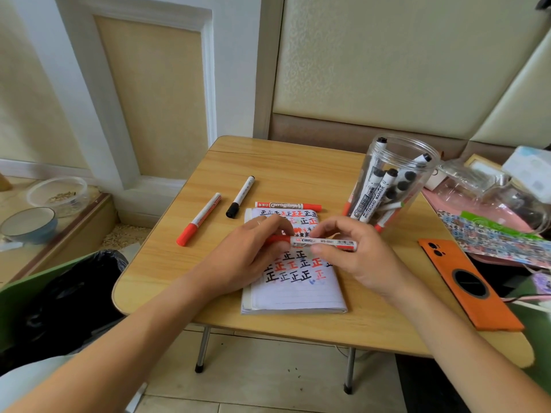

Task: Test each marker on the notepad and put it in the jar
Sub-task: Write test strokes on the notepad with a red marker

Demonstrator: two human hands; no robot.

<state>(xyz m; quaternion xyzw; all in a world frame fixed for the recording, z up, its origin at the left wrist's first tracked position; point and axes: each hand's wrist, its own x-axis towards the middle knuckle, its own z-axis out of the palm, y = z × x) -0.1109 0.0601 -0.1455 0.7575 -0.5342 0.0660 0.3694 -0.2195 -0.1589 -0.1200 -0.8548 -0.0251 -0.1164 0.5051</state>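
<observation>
**Getting the red marker's cap sorted over the notepad**

I am holding a red marker (323, 243) level above the notepad (293, 293), both hands on it. My left hand (253, 248) is curling round the red cap end, and my right hand (346, 248) is pinching the white barrel between thumb and fingers (334, 226). Whether the cap is coming off or going back on, I cannot tell, since my left fingers are covering the join.

To do this well, I am thinking the pull or push should run straight along the barrel, with no twisting sideways, so the tip is not scraping the cap's edge or flicking ink onto my skin. Keeping the marker low over the page is helping, because any stray mark is landing on paper instead of the tabletop (298, 171).

The page is already filling with red and black test marks, so a clean line lower down looks like the best spot for the next stroke.

The jar (387, 180) is standing just beyond my right hand, already carrying several markers. Three more are lying on the tabletop: a red-capped one (199, 219), a black-capped one (240, 197), and a red one (287, 205) touching the notepad's far edge.
</observation>
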